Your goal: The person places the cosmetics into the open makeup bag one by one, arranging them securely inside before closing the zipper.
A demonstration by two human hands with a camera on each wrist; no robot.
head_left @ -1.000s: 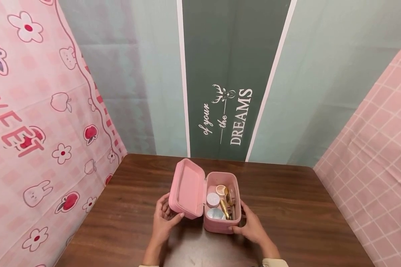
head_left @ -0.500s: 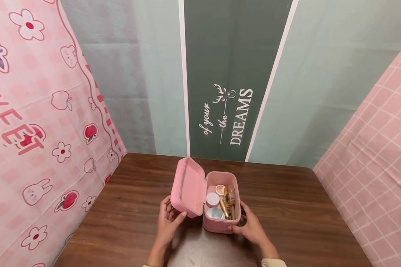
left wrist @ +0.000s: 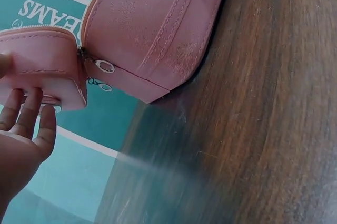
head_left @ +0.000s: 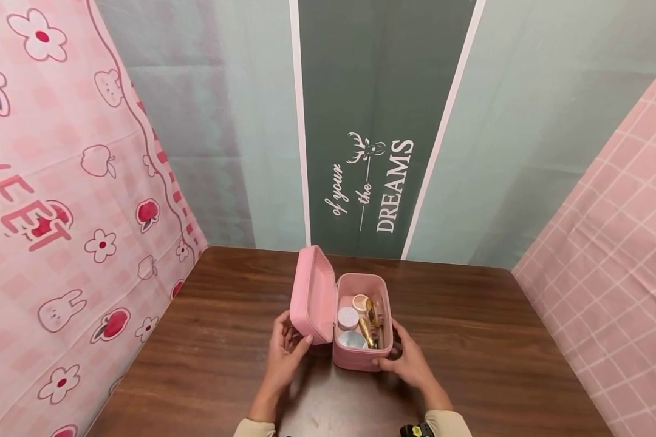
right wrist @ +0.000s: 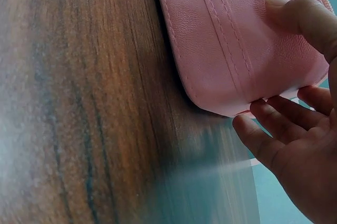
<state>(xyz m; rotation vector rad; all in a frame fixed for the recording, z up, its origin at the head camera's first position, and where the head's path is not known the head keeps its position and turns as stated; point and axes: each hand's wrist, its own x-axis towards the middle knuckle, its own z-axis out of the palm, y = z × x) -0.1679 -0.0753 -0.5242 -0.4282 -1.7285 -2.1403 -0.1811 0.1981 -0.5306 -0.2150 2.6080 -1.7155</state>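
Note:
A pink zip-up makeup case (head_left: 355, 362) stands on the table with its lid (head_left: 302, 294) raised, tilted up on the left side. My left hand (head_left: 284, 358) holds the lid at its near left corner, thumb on the near face and fingers behind. Two metal zip pulls (left wrist: 105, 66) dangle by the hinge in the left wrist view. My right hand (head_left: 413, 364) grips the case body at its near right corner; the thumb (right wrist: 276, 1) presses the stitched front wall. Inside lie a pale round pot (head_left: 348, 318), a silvery disc (head_left: 353, 340), a gold tube (head_left: 367, 334) and other small cosmetics.
The dark wooden table (head_left: 486, 346) extends to both sides of the case. Behind it hangs a green printed curtain (head_left: 382, 91). A pink patterned cloth (head_left: 115, 243) borders the left, and a pink checked cloth (head_left: 623, 243) the right.
My left hand has moved up and right, swinging the lid more upright toward the case body. The right hand keeps its hold on the body.

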